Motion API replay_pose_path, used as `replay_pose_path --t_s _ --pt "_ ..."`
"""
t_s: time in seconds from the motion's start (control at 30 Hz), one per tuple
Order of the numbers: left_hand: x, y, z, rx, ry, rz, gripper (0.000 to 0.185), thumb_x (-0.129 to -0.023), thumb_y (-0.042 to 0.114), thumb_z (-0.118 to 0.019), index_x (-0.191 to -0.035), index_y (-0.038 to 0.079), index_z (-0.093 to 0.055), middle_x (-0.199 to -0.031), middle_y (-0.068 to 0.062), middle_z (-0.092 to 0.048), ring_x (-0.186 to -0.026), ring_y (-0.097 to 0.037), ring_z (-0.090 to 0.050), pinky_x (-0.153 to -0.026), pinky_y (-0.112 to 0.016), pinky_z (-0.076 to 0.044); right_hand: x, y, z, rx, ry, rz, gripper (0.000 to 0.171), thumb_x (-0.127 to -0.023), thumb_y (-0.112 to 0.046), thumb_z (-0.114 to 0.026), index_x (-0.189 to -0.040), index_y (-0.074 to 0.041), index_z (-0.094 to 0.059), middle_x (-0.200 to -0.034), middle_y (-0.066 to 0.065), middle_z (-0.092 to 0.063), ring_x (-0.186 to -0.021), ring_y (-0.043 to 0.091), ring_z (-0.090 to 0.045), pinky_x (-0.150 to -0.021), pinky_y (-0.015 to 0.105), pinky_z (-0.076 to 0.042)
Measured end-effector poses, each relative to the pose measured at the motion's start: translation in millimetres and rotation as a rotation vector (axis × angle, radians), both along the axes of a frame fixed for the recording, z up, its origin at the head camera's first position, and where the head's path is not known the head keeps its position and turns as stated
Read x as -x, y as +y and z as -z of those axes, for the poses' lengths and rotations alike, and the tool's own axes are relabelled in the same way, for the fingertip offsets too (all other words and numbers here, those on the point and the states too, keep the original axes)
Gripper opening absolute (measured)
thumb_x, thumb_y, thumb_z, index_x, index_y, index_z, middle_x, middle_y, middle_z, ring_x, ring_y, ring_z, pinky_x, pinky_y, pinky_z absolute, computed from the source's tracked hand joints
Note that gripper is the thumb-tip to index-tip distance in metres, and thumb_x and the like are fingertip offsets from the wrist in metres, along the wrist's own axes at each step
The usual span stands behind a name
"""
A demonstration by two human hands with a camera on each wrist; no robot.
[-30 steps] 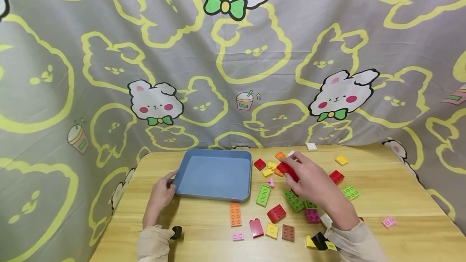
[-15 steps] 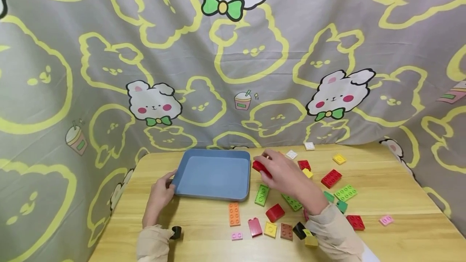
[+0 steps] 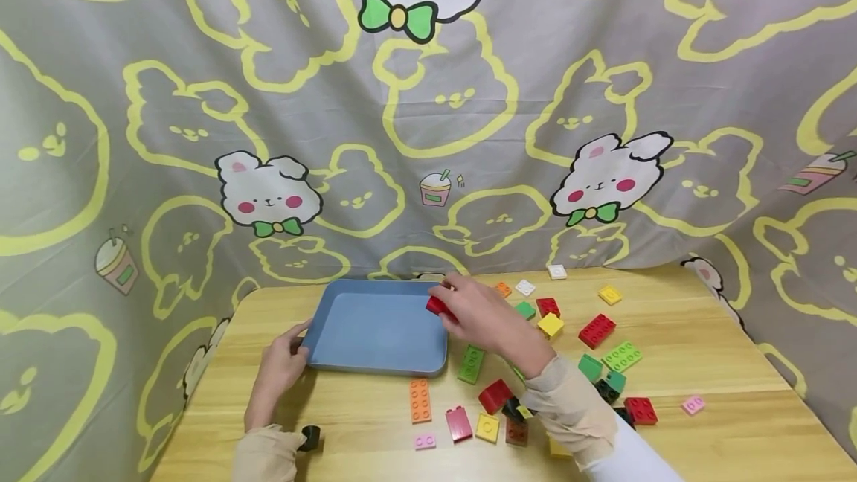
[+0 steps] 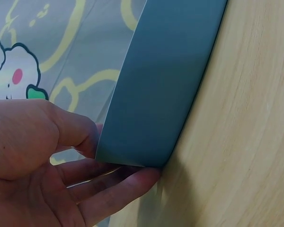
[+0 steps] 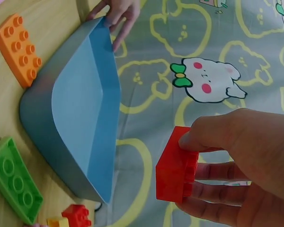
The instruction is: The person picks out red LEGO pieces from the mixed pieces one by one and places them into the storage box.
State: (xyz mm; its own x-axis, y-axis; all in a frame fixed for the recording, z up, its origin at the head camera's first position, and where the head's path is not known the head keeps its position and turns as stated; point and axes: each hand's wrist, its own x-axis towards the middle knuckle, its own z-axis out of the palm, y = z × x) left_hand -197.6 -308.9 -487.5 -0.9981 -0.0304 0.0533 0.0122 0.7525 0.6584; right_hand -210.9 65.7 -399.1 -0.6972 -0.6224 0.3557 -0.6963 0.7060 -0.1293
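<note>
My right hand pinches a red building brick between thumb and fingers, over the right rim of the blue tray. In the right wrist view the brick's studs face the palm and its smooth side faces away. The tray holds nothing. At the tray's left side, my left hand grips the edge. Up close in the left wrist view, the thumb lies at the rim and the fingers reach round to the lower corner.
Several loose bricks lie right of the tray, among them a lime green brick, a red brick and a yellow brick. An orange brick lies just in front of the tray. A patterned curtain hangs behind the wooden table.
My right hand has carried the red brick leftward from among the loose bricks to the tray's right rim. The left hand keeps its grip on the tray. The head view has shifted slightly.
</note>
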Motion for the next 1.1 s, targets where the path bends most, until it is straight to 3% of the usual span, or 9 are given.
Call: replay_pose_path --t_s 0.23,0.43,0.67,0.87,1.1 --pt "-2.1 -1 2.6 -0.017 -0.003 0.001 0.053 -0.095 -0.006 -0.051 -0.148 -0.003 -0.051 -0.122 -0.036 -0.064 -0.101 -0.038 -0.067 -0.066 -0.033 -0.048 7.2 -24 6.9 -0.057 -0.022 -0.046 0.031 -0.092 -0.018 -0.074 -0.122 -0.008 -0.071 -0.112 0.010 -0.065 -0.086 0.020 -0.063 -0.072 0.032 -0.057" --pt "-6.4 -3 4.5 -0.013 -0.008 -0.019 0.055 -0.094 -0.006 -0.050 -0.148 -0.002 -0.052 -0.121 -0.035 -0.065 -0.105 -0.041 -0.067 -0.068 -0.032 -0.049 8.2 -45 16.5 -0.096 -0.056 -0.063 0.029 -0.095 -0.021 -0.073 -0.122 -0.011 -0.071 -0.105 0.007 -0.063 -0.083 0.017 -0.061 -0.069 0.027 -0.054" --pt "-1.4 -1 0.6 -0.023 -0.009 -0.002 0.054 -0.095 -0.006 -0.050 -0.149 -0.002 -0.051 -0.124 -0.036 -0.064 -0.104 -0.039 -0.067 -0.068 -0.033 -0.048 13.8 -59 29.5 -0.128 -0.086 -0.072 0.027 -0.095 -0.023 -0.073 -0.120 -0.013 -0.073 -0.103 0.004 -0.063 -0.079 0.012 -0.057 -0.068 0.024 -0.051" --pt "1.8 -1 0.5 -0.011 -0.008 -0.004 0.054 -0.095 -0.006 -0.050 -0.149 -0.001 -0.051 -0.124 -0.036 -0.064 -0.105 -0.039 -0.067 -0.070 -0.033 -0.048 17.1 -67 33.4 -0.145 -0.082 -0.082 0.017 -0.095 -0.022 -0.074 -0.111 -0.016 -0.075 -0.095 0.001 -0.062 -0.076 0.011 -0.055 -0.066 0.023 -0.049" --pt "0.4 -1 1.7 -0.038 -0.021 0.000 0.054 -0.096 -0.006 -0.049 -0.150 -0.001 -0.050 -0.126 -0.036 -0.063 -0.108 -0.042 -0.066 -0.069 -0.032 -0.049 19.7 -77 39.5 -0.174 -0.147 -0.059 0.011 -0.093 -0.021 -0.077 -0.104 -0.019 -0.075 -0.092 0.000 -0.061 -0.076 0.011 -0.056 -0.064 0.024 -0.049"
